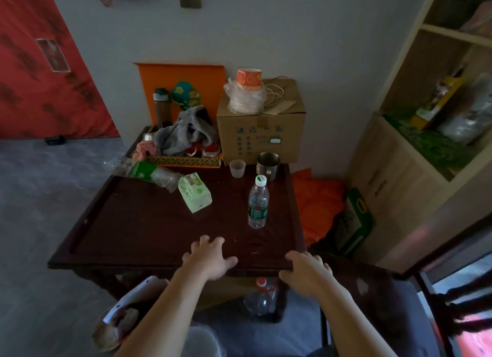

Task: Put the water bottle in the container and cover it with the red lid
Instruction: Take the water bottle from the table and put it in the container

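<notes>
Both hands rest empty at the tabletop's (149,223) near edge: the left hand (209,259) lies flat with fingers spread, the right hand (306,273) curls loosely over the near right corner. Beyond them, toward the right edge, the water bottle (258,202) stands upright with its white cap on. Farther back sit a tissue pack (195,195), a small plastic cup (237,168), a steel mug (268,165) and a cardboard box (262,131).

Head view, steeply down onto table (138,223)
</notes>
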